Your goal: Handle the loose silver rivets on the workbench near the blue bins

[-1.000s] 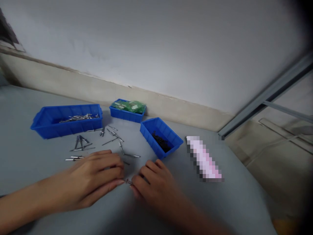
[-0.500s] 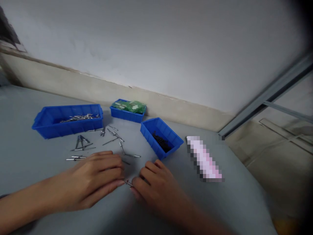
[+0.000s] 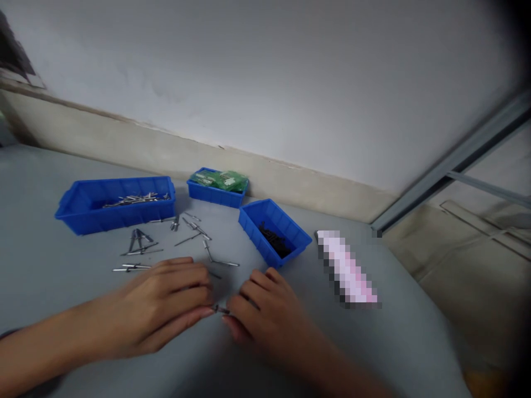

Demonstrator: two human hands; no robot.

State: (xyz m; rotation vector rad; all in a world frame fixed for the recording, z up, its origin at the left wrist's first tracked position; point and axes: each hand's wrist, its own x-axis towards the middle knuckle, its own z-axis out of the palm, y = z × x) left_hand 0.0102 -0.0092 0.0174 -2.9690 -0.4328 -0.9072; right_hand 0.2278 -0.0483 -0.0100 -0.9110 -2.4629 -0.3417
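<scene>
A small metal rivet-like pin (image 3: 221,310) lies between my hands, near the table's front. My left hand (image 3: 176,301) pinches its left end between thumb and fingers. The fingers of my right hand (image 3: 257,304) are curled, with forefinger and thumb at the pin's right end. Beyond my hands, several similar metal pins (image 3: 197,229) are scattered on the grey table (image 3: 83,287). More pins (image 3: 141,199) lie in a long blue bin (image 3: 120,216) at the left. A smaller blue bin (image 3: 269,207), nearer my right hand, holds small black parts (image 3: 274,240).
At the back, a blue bin (image 3: 215,194) holds a green plastic bag (image 3: 226,179). A blurred-out pink and white flat object (image 3: 348,268) lies at the right. The wall (image 3: 257,160) runs behind the table, and a metal frame (image 3: 448,166) stands at the right.
My right hand has shifted slightly, its thumb a little apart from the forefinger. The pin between my hands has turned slightly. My left hand keeps nearly the same place.
</scene>
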